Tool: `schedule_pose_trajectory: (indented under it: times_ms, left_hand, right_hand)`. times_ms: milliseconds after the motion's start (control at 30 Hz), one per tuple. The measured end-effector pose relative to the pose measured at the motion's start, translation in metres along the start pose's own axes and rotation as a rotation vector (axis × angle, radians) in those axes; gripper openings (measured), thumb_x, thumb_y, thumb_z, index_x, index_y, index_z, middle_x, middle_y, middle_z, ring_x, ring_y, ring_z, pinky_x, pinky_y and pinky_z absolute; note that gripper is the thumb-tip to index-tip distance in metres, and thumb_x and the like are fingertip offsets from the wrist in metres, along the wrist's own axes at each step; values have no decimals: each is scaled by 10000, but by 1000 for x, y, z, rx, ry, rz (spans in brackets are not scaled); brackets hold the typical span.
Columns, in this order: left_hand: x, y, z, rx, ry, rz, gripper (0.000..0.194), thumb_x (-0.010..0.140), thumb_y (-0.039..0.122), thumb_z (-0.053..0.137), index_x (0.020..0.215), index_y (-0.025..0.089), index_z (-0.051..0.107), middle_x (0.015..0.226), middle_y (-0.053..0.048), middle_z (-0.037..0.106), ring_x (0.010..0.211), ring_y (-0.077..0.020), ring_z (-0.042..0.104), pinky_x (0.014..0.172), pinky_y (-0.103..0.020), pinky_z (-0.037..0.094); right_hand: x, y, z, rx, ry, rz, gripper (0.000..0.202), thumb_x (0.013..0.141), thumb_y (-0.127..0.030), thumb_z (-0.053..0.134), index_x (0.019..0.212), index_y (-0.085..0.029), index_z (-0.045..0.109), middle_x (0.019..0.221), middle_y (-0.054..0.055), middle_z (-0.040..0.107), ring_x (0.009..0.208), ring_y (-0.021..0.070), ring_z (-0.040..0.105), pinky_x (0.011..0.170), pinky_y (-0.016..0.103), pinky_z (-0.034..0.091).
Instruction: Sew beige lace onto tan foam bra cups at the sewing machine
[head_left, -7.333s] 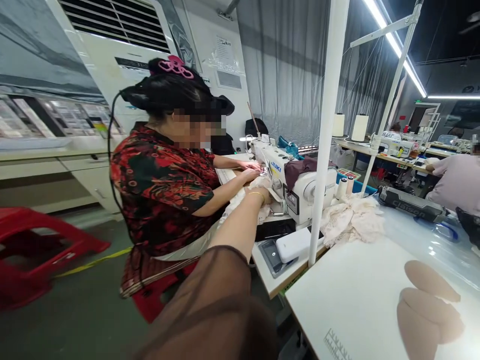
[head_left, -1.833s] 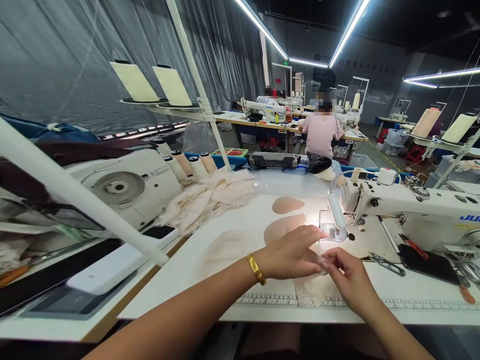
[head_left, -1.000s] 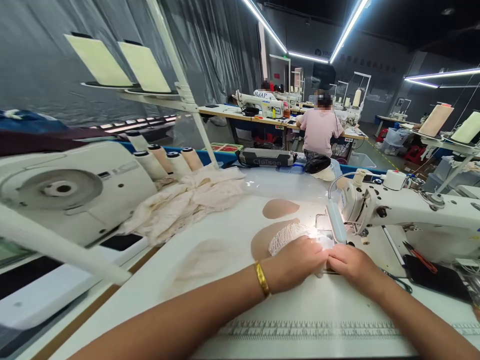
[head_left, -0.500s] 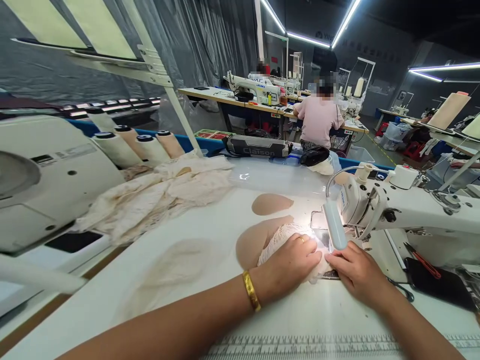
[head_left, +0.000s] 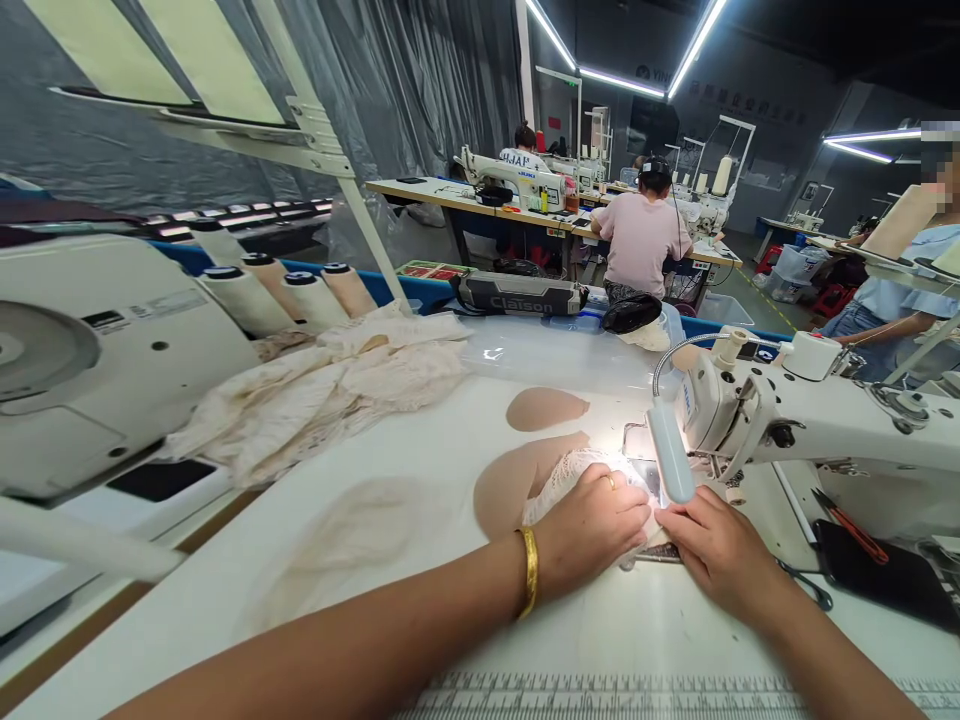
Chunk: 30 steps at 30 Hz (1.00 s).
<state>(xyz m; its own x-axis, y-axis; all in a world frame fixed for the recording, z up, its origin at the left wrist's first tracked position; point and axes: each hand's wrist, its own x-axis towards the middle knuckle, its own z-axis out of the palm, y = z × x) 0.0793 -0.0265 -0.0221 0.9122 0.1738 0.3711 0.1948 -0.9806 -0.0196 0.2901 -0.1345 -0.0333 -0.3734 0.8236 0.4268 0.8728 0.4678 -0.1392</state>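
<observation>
My left hand (head_left: 596,525), with curled fingers, grips a piece of white lace fabric (head_left: 559,485) beside the sewing machine's needle area. Closed at the fingertips, my right hand (head_left: 720,550) pinches the fabric's near edge just right of my left fingers. The sewing machine (head_left: 750,400) stands behind my hands, and its small lamp (head_left: 670,455) hides the needle. Partly under the lace lies a beige rounded fabric piece (head_left: 495,490). A smaller beige piece (head_left: 547,408) lies beyond it on the white table (head_left: 420,600).
Cream lace cloth (head_left: 330,390) is heaped at the left near thread cones (head_left: 247,297). A black flat object (head_left: 889,570) with orange-handled snips (head_left: 855,530) lies on the right. A ruler strip (head_left: 637,695) runs along the near edge. Co-workers (head_left: 645,240) are beyond the table.
My left hand has shifted slightly right toward the machine, its fingers more curled, and the lace has moved a little with it. My right hand stays nearly in place. A person has appeared at far right.
</observation>
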Motion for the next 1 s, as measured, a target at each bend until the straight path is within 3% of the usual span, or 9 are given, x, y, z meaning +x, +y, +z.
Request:
schedule_pose_trajectory:
  times_ms: [500,667,867,1000]
  left_hand:
    - [23,-50,17,-196,6,225,183,1032,207,551,879,206,651,978,-18,727,907,-199,623,1012,-436,292]
    - [28,-55,19,-253,-45,221,220,1042,205,504,909,220,678,1145,-41,730,1036,-220,620,1085,-462,269]
    - [30,-54,14,-289,-61,202,266,1029,197,477,928,230,720,1014,-56,748,983,-217,624,1074,-456,318]
    - [33,-60,14,-328,-27,264,282,1026,170,463,953,236,728,1039,-57,751,1003,-215,633,1080,-447,312]
  right_hand:
    - [-2,2,9,-81,29,70,304,982,-101,428,1199,-207,614,910,67,621,821,221,555,614,309,397]
    - [-1,1,10,-93,41,90,287,997,-111,420,1173,-215,622,895,66,611,827,226,564,628,310,392]
    - [0,-3,8,-96,44,115,295,1003,-124,409,1177,-217,628,929,80,625,842,237,572,623,317,400]
    - [0,-2,9,-93,63,98,283,1000,-118,418,1153,-206,639,925,83,629,802,223,548,629,312,399]
